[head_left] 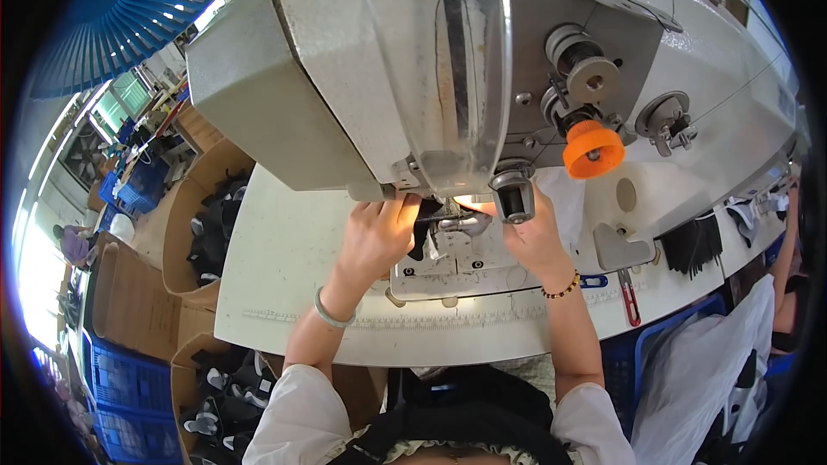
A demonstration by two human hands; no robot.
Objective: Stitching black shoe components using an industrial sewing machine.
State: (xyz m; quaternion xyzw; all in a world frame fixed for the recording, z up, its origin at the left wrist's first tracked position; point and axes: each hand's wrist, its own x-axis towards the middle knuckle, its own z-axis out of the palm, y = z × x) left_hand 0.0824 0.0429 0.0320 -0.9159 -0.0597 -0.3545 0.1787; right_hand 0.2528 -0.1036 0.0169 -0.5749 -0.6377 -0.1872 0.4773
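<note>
A large off-white sewing machine (345,60) rises in front of me, its needle area lit. My left hand (377,234) is closed at the left of that area, its fingertips partly under the machine head. Against these fingers is a black fabric piece (420,237) with a small pale bit hanging off it. From the other side my right hand (532,239) reaches in, one finger stretched toward the fabric. The round metal housing (513,194) hides part of that hand, so I cannot tell whether it grips anything. A metal presser part (465,224) sits between both hands.
On the pale table (284,284) runs a printed ruler scale. Red-handled thread snips (630,300) and black fabric strips (692,245) lie at the right. Cardboard boxes (194,293) of black and grey pieces stand left, near blue crates (129,405). Another person's arm (786,250) shows far right.
</note>
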